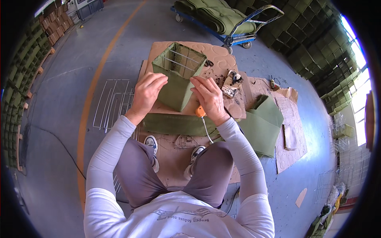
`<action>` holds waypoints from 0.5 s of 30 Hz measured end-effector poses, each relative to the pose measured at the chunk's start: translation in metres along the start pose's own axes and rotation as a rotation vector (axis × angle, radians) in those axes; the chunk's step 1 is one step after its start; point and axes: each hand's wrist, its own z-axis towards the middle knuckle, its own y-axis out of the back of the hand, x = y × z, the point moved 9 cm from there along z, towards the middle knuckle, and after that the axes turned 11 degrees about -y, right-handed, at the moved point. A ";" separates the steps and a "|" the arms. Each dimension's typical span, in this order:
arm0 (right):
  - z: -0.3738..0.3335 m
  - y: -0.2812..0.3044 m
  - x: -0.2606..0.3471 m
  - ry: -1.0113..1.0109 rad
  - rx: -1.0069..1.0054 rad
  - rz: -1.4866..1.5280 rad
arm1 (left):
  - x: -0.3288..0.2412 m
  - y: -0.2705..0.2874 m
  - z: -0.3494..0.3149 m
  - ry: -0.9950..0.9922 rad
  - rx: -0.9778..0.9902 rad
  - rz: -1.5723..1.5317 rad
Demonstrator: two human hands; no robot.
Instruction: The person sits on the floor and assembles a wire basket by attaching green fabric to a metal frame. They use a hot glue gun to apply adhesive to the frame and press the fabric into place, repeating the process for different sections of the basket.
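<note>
Left hand (146, 93) lies flat, fingers together, on the left wall of the green fabric box (177, 75). Right hand (209, 98) presses its right wall likewise, fingers extended. Box sits tilted between both hands, open mouth facing away, wire frame inside. Orange tool (200, 112) is partly hidden under right wrist. Wire racks (113, 104) lie just left of the left hand; bare floor beyond. Folded green fabric (262, 125) right.

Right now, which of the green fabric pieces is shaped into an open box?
The green fabric box between both hands, standing open on wire rods. The strip and folded pieces lie flat on the cardboard.
</note>
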 end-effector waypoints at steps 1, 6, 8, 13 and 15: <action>0.001 -0.002 0.006 0.026 -0.021 0.001 | -0.003 0.000 -0.001 -0.049 0.012 0.032; 0.005 -0.025 0.006 -0.053 -0.027 -0.033 | -0.015 -0.015 0.011 -0.251 0.042 0.070; 0.008 -0.030 0.006 -0.046 -0.023 -0.053 | -0.012 -0.026 0.014 -0.277 0.079 0.081; 0.015 -0.036 -0.002 -0.037 0.084 -0.045 | 0.004 -0.047 0.024 -0.277 0.214 -0.019; 0.016 -0.033 -0.014 -0.034 0.164 0.016 | 0.005 -0.060 0.030 -0.240 0.323 -0.174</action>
